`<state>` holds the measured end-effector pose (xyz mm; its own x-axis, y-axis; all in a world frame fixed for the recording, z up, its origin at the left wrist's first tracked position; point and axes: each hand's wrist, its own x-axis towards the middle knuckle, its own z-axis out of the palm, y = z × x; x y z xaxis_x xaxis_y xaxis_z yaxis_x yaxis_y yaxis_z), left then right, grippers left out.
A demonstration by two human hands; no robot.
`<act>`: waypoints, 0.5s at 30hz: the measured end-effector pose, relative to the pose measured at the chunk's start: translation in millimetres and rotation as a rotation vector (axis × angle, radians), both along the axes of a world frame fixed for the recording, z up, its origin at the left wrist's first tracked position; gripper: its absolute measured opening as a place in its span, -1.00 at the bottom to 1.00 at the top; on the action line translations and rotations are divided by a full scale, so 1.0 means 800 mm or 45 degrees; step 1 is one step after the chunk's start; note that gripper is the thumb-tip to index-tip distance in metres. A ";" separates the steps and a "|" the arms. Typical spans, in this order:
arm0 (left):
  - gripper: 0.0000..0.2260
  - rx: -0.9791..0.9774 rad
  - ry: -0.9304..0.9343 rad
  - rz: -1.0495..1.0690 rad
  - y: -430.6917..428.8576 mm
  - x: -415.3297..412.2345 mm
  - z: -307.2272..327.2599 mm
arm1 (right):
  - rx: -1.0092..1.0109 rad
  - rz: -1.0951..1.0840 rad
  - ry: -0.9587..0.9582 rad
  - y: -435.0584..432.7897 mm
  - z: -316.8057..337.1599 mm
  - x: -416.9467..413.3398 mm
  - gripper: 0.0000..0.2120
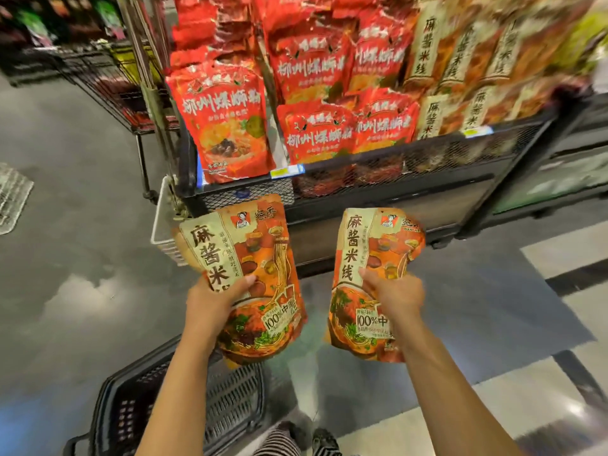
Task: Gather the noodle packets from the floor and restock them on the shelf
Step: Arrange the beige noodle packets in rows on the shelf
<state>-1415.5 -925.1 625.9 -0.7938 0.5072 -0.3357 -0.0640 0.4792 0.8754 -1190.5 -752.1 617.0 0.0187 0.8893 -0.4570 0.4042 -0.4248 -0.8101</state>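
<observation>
I hold two orange and beige noodle packets upright in front of the shelf. My left hand (215, 299) grips the left packet (260, 258) at its lower left side. My right hand (394, 294) grips the right packet (365, 255) near its middle. Both packets hang below the black mesh shelf (427, 153). On that shelf, red noodle packets (230, 123) stand at the left and middle. Matching orange and beige packets (460, 60) are stacked at the shelf's right.
A black plastic shopping basket (184, 399) sits on the grey floor beneath my left arm. A white wire basket (161, 225) hangs at the shelf's left corner. Another wire rack (108, 83) stands at the back left. My shoes (316, 439) show at the bottom.
</observation>
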 end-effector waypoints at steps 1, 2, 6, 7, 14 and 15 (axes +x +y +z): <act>-0.62 -0.003 -0.002 -0.032 0.011 0.003 0.000 | -0.002 -0.039 0.022 0.005 0.000 0.006 -0.72; -0.55 -0.004 -0.002 -0.058 0.022 0.004 0.001 | -0.006 -0.064 0.041 0.009 0.000 0.010 -0.74; -0.62 0.009 0.016 -0.188 0.075 0.003 0.003 | -0.016 -0.134 0.097 0.030 0.000 0.018 -0.77; -0.66 0.029 0.029 -0.222 0.091 0.002 0.004 | -0.007 -0.152 0.108 0.036 0.001 0.019 -0.78; -0.63 0.055 0.064 -0.463 0.212 -0.023 0.012 | 0.037 -0.281 0.086 0.100 0.012 0.002 -0.74; -0.60 0.064 0.075 -0.498 0.229 -0.026 0.015 | 0.041 -0.295 0.081 0.111 0.015 -0.002 -0.74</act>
<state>-1436.3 -741.8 637.9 -0.5544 0.7898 -0.2624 0.1656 0.4137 0.8952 -1192.2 -663.3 628.7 0.1959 0.8786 -0.4355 0.2465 -0.4739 -0.8453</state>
